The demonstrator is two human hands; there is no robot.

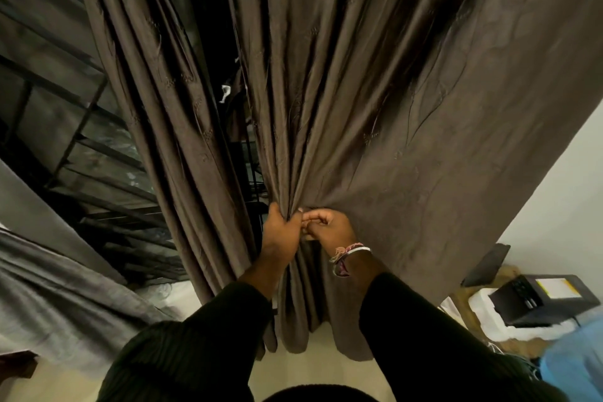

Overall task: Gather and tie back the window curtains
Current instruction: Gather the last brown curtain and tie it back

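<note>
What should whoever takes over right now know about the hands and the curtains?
Left hand: grips the gathered folds of the right curtain.
Right hand: fingers curled at the same bunch, beside the left hand, pinching the fabric.
Left curtain: hangs loose, untouched.
Done: right curtain partly gathered at mid height.
Left: finish gathering, tie it, then do the left curtain. No tie-back is visible.

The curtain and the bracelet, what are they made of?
The curtain looks like woven brown fabric with a slight satin sheen: light glints along its soft folds, and small stitched motifs show. The bracelet on the right wrist looks like braided thread, frayed at the ends, perhaps with a pale band.
</note>
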